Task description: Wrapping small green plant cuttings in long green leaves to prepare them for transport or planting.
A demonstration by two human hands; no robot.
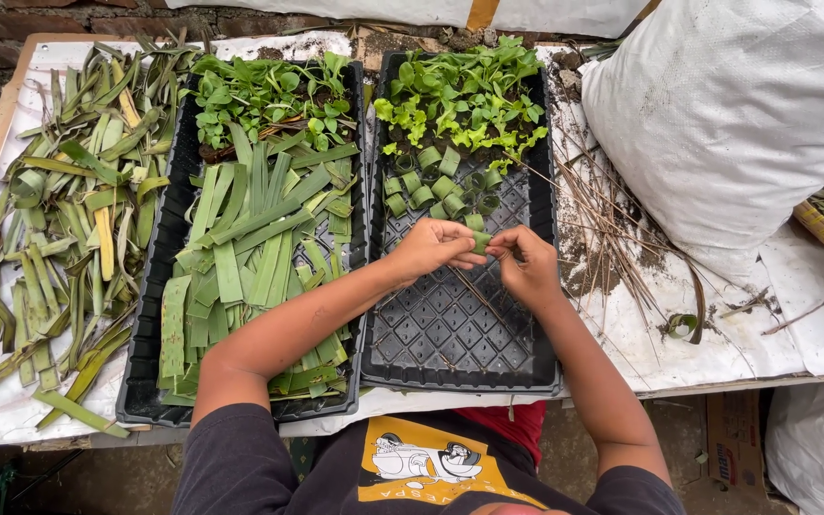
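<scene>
Both hands meet over the right black tray (pixel 526 355). My left hand (pixel 429 248) and my right hand (pixel 526 262) pinch a small rolled green leaf strip (pixel 481 238) between their fingertips. Just beyond them in the same tray stand several rolled leaf cups (pixel 423 189), and behind those a patch of green seedlings (pixel 464 95). A thin stick (pixel 477 296) runs down from under the hands across the tray's grid floor.
The left black tray (pixel 141 362) holds cut leaf strips (pixel 250 248) and seedlings (pixel 259 95). Loose leaf trimmings (pixel 69 210) pile at the table's left. A large white sack (pixel 736 124) lies at right, with dry sticks (pixel 612 229) and soil beside it.
</scene>
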